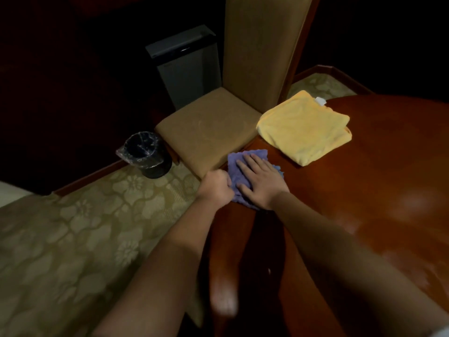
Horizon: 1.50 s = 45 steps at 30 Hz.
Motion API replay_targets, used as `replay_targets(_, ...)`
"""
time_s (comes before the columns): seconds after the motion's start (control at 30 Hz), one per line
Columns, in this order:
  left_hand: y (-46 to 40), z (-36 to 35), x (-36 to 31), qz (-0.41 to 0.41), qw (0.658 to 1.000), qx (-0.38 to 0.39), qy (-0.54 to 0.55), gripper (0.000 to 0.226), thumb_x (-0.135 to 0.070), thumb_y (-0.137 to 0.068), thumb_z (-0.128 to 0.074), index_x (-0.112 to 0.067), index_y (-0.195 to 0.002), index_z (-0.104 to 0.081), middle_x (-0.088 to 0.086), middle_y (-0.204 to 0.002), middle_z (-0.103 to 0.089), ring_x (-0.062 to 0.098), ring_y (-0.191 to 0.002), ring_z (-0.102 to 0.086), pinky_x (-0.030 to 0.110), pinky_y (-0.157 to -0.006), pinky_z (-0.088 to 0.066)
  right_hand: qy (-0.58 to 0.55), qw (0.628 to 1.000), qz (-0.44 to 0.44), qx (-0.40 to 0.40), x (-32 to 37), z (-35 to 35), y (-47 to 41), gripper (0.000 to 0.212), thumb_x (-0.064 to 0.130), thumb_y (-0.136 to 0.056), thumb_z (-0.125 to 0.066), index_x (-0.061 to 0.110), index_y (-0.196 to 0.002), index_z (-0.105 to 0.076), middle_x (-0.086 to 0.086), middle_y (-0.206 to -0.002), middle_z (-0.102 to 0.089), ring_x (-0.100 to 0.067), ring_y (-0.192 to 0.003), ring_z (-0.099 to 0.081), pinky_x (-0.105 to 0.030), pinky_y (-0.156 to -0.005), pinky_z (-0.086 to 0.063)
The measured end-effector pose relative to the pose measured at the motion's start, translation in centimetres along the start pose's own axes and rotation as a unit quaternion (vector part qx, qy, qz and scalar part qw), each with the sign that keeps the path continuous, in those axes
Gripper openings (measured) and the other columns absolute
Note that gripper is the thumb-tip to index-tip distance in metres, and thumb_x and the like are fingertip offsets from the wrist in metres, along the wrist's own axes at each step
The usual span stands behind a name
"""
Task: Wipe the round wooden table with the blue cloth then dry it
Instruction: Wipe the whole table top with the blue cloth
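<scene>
Blue cloth [245,171], crumpled, lies at the near-left edge of the round wooden table [364,190], partly overhanging the rim toward the chair [209,132].

Head view, the only one. Right hand [261,182] lies flat on top of the cloth, fingers straight and slightly spread, tips pointing away toward the far-left edge; palm presses the cloth onto the wood. Left hand [216,187] sits just off the table rim, fingers curled into a fist; it appears to pinch the cloth's left edge, though the contact is blurred. The cloth's long side runs roughly along the right hand's fingers.

Yellow towel [303,128], folded, rests on the table just beyond the cloth, near but not touching it, one corner over the rim.

Judgement: wiping stage, early. Most of the tabletop lies to the right of the cloth, so the sweep should go rightward; the right hand is better placed to drive it. The towel lies in the forward path.

Bin [145,154] on the carpet, left of the chair.
</scene>
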<state>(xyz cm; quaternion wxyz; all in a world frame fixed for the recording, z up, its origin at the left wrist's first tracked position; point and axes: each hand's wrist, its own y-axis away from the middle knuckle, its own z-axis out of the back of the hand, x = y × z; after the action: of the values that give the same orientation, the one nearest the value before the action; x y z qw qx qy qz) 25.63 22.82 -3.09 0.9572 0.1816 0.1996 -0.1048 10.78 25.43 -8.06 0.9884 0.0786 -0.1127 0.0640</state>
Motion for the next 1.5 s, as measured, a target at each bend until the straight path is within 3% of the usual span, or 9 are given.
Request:
replay_targets(0.43,14.4,-1.4,1.5,0.037,0.982,0.136,-0.127,0.027,-0.009,-0.091,-0.047,0.011,-0.096,-0.065,0.027,-0.1,-0.065,0.038,-0.096,-0.06,0.039,-0.079,-0.047,-0.001,0.986,0.157,0.056,6.5,-2.5,11.6,0.093,0.067,-0.072,0.002,0.024,-0.153,-0.012,-0.003,-0.161,-0.007,-0.019,-0.148,-0.001,-0.033,-0.117,0.004)
replay_targets(0.63,22.0,-4.0,0.8,0.074,0.975,0.167,-0.124,0.016,-0.01,-0.089,-0.056,0.001,-0.088,-0.067,0.006,-0.07,-0.052,0.029,-0.083,-0.061,0.034,-0.076,-0.05,0.004,0.981,0.185,0.056,8.1,-4.1,19.0,0.092,0.065,-0.072,0.002,0.025,-0.153,-0.013,-0.002,-0.161,-0.007,-0.018,-0.148,0.001,-0.033,-0.116,0.009)
replay_targets(0.8,28.2,-7.2,-0.4,0.141,0.963,0.223,-0.054,0.017,0.004,-0.087,-0.055,0.0,-0.071,-0.054,0.007,-0.061,-0.052,0.01,-0.043,-0.053,0.017,-0.036,-0.044,-0.003,0.975,0.212,0.068,8.4,-5.4,26.6,0.091,0.067,-0.074,0.001,0.025,-0.154,-0.011,-0.002,-0.161,-0.004,-0.018,-0.148,0.003,-0.033,-0.116,0.011)
replay_targets(0.9,32.2,-9.0,-1.8,0.145,0.964,0.219,-0.029,0.032,0.007,-0.084,-0.058,-0.007,-0.057,-0.047,0.005,-0.056,-0.048,0.006,-0.038,-0.045,0.012,-0.032,-0.037,0.005,0.971,0.225,0.073,8.1,-5.7,31.2,0.092,0.067,-0.074,0.002,0.025,-0.154,-0.011,-0.002,-0.161,-0.003,-0.018,-0.148,0.004,-0.034,-0.116,0.01)
replay_targets(1.13,39.5,-14.3,-4.1,0.148,0.965,0.215,0.029,0.02,0.008,-0.078,-0.065,-0.004,-0.064,-0.058,0.014,-0.072,-0.062,0.027,-0.067,-0.066,0.041,-0.077,-0.058,0.035,0.966,0.245,0.081,6.2,-6.7,39.9,0.09,0.068,-0.075,0.003,0.026,-0.154,-0.006,0.0,-0.161,0.003,-0.016,-0.148,0.008,-0.033,-0.116,0.011)
replay_targets(1.27,42.6,-16.0,-6.7,0.137,0.967,0.215,-0.01,0.021,-0.002,-0.081,-0.066,-0.007,-0.062,-0.06,0.015,-0.084,-0.069,0.011,-0.053,-0.06,0.023,-0.059,-0.051,0.057,0.959,0.263,0.085,4.5,-7.1,43.1,0.089,0.077,-0.078,0.01,0.028,-0.152,0.002,0.001,-0.159,0.01,-0.012,-0.144,0.015,-0.032,-0.116,0.013)
replay_targets(1.33,44.0,-16.8,-7.8,0.122,0.971,0.199,-0.05,0.005,-0.007,-0.08,-0.068,-0.002,-0.08,-0.07,0.012,-0.089,-0.068,0.015,-0.07,-0.064,0.026,-0.07,-0.052,0.054,0.956,0.276,0.087,3.7,-7.1,44.4,0.084,0.074,-0.075,0.013,0.031,-0.147,0.008,0.005,-0.155,0.015,-0.014,-0.145,0.014,-0.031,-0.115,0.016)
replay_targets(1.4,45.0,-17.9,-8.4,0.118,0.972,0.194,-0.055,0.021,-0.009,-0.079,-0.069,0.0,-0.098,-0.071,0.012,-0.095,-0.069,0.02,-0.094,-0.066,0.027,-0.084,-0.051,0.054,0.952,0.286,0.093,2.9,-6.9,45.6,0.079,0.073,-0.078,0.012,0.032,-0.145,0.009,0.006,-0.153,0.016,-0.016,-0.146,0.013,-0.03,-0.113,0.019)
replay_targets(1.5,46.0,-19.0,-9.6,0.119,0.966,0.227,-0.03,0.015,-0.007,-0.079,-0.068,-0.001,-0.094,-0.07,0.013,-0.095,-0.07,0.018,-0.086,-0.065,0.029,-0.088,-0.053,0.05,0.949,0.299,0.093,1.9,-6.6,47.6,0.082,0.071,-0.086,0.004,0.023,-0.151,-0.009,0.0,-0.157,0.001,-0.021,-0.146,0.006,-0.038,-0.115,0.011)
